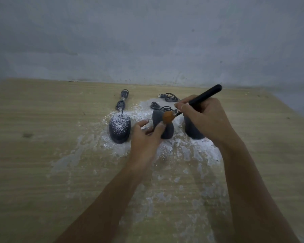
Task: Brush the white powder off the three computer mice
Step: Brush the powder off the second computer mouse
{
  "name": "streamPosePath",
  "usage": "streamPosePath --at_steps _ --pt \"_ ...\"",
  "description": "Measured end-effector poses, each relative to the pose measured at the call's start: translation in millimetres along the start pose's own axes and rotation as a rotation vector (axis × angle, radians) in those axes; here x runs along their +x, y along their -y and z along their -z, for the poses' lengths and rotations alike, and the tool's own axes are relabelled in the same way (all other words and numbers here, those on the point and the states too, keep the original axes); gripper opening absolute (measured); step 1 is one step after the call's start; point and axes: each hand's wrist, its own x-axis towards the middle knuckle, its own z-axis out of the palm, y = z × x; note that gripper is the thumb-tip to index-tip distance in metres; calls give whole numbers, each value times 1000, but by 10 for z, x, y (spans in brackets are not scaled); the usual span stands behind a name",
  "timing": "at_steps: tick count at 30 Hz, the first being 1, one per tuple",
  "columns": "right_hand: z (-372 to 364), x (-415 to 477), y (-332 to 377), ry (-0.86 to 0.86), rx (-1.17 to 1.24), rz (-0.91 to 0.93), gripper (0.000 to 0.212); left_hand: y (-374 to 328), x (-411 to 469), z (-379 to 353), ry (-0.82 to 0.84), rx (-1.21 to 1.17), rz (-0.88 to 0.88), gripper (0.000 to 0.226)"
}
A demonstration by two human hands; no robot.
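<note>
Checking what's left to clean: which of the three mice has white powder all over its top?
The left mouse: its top is speckled white. The middle mouse, under the brush, and the right mouse look plain dark.

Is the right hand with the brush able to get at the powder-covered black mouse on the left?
Probably yes: nothing covers the powder-covered black mouse, though the right hand and its black-handled brush must cross over the left hand holding the middle dark mouse.

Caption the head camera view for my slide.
Brush in right hand sweeps middle mouse, held by left hand; left mouse powdered.
</note>
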Motion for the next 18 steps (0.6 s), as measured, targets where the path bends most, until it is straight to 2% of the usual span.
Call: streamPosePath --at_steps 3,6,10,11,13,15,18 --pt "-75 67 -1 9 -44 1 11 62 -31 -56 -72 116 -106 66" --pt "-129 120 -18 16 -52 -1 12 97 -41 -82 -108 136 -193 66" --pt "-234 180 -12 125 -122 20 14 90 -78 -84 -132 132 -304 62" --pt "-272 206 -8 99 -173 37 16 85 -86 -88 -138 138 -332 61" --pt "-333 248 8 -57 -308 84 18 73 -96 -95 -165 166 -393 58" --pt "-358 240 73 -149 -339 143 14 63 -92 -92 -195 209 -459 55" --pt "-320 184 122 -2 -329 199 19 63 -70 -72 -205 247 -499 56"
